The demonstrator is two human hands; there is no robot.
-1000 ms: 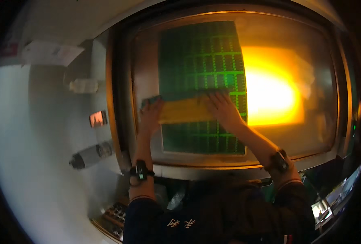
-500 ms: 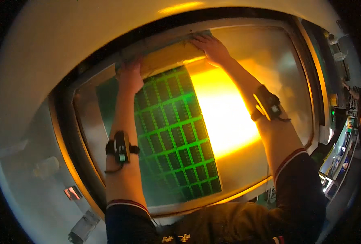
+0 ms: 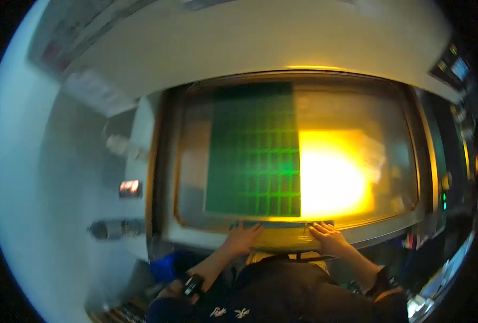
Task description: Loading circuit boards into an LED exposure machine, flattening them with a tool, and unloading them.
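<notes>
A long, flat, yellowish bar [image 3: 284,238] with a bluish far edge lies across the near side of the lit table, close against my body. My left hand [image 3: 243,239] grips its left end, and my right hand [image 3: 329,238] grips the right end, fingers over the top. The thumbs and undersides of both hands are hidden. Beyond the bar lies a dark green panel [image 3: 231,172] with a grid of bright green lines, flat on the table surface. It is apart from both hands. Blur softens the bar's details.
Strong yellow light glows on the table surface [image 3: 325,102] right of the panel. A raised frame [image 3: 426,161] borders the table. At left are a grey cylindrical device [image 3: 115,230] and a small lit display [image 3: 130,188]. A control screen [image 3: 459,69] stands far right.
Both hands have come from the panel's far edge to the table's near edge, bringing the yellowish bar toward my body. The view has shifted too, and the whole green panel now shows.
</notes>
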